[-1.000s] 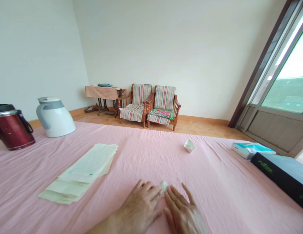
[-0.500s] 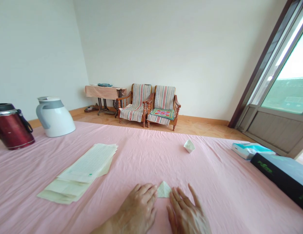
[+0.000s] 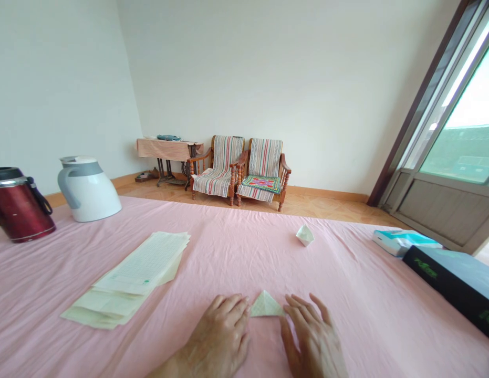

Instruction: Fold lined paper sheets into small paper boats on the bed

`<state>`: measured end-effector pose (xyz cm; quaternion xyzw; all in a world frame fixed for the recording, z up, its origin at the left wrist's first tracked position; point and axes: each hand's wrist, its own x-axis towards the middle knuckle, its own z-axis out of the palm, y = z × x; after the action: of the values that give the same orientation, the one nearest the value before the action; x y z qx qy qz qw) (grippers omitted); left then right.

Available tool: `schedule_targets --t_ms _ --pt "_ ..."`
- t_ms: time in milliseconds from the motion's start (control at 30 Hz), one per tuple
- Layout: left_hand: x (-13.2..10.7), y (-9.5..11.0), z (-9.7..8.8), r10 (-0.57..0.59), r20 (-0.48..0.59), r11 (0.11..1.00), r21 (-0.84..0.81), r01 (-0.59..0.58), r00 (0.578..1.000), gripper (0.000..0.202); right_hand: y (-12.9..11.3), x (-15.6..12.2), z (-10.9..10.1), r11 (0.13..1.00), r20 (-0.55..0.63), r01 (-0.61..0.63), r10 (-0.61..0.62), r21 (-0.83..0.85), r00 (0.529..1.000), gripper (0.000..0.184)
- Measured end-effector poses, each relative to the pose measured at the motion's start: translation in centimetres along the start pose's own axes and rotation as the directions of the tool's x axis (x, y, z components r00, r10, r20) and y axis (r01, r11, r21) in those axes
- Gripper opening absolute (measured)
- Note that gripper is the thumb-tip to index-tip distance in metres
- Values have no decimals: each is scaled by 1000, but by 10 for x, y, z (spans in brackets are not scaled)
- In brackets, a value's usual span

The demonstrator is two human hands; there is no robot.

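Observation:
A small triangle of folded grid paper lies flat on the pink cloth with its point away from me. At its left corner rests my left hand, palm down, fingers stretched out over the cloth. My right hand is at the right corner, fingers spread, the index finger beside or just touching the paper. Neither hand grips anything. Farther off to the right sits a folded paper boat. To the left is a stack of grid paper sheets, loosely fanned.
A red thermos and a white jug stand at the far left. On the right lie a black-sided box and a blue-and-white packet. Beyond the cloth are two wooden armchairs and a cloth-covered sewing table.
My right hand has slid to the right, away from the middle of the paper triangle. More of the triangle shows now. My left hand has shifted slightly left.

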<state>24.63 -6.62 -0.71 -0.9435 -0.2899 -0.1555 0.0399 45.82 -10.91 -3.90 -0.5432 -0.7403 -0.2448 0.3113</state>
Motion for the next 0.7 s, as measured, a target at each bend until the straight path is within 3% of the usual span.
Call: schedule_targets --t_ms 133,300,467,600,700 --pt "1 1 0 26 -36 999 36 -25 999 30 -9 8 7 994 -7 106 -106 1 994 36" --pt "1 -2 4 83 -103 994 78 -75 991 30 -15 8 16 980 151 174 -187 100 971 41" --pt "0 -2 7 95 -107 992 93 -86 990 27 -11 7 13 981 243 159 -183 115 953 43" --pt "-1 -1 8 68 -89 995 76 -61 994 27 -8 7 15 984 247 163 -176 71 953 44" --pt "-1 -1 7 50 -89 998 44 -47 995 27 -9 4 24 995 214 95 -92 -5 973 45"
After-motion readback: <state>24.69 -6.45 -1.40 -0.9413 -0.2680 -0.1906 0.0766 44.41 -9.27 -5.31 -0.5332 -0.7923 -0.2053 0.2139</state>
